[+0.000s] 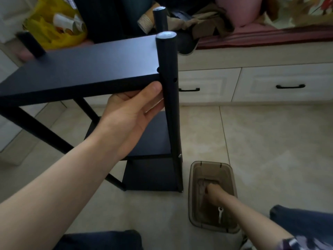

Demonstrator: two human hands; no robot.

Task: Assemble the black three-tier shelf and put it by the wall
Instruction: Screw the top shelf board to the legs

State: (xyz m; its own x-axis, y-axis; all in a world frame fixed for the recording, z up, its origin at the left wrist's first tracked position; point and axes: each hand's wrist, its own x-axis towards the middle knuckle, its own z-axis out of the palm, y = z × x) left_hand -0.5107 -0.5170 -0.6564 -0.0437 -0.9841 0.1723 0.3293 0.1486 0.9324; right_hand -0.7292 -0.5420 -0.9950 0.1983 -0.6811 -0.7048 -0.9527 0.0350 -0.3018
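Black shelf (81,69), yellow bag (54,36), beige floor tiles (270,141), cream drawers (288,76), smoky brown box (197,175)

The black three-tier shelf (81,69) is stood upright on the tiled floor (270,141). Three flat black boards are carried between round posts, whose tops are capped pale.

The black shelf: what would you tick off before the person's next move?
1. Left hand steadying the front post at the top board: ok.
2. Screw at the middle-board joint: ok, seated.
3. Hole at the top-board joint: not ok, empty.
4. Right hand holding a part from the bin: cannot tell, blurred.
5. Wrench lying in the bin, probably within reach: ok.
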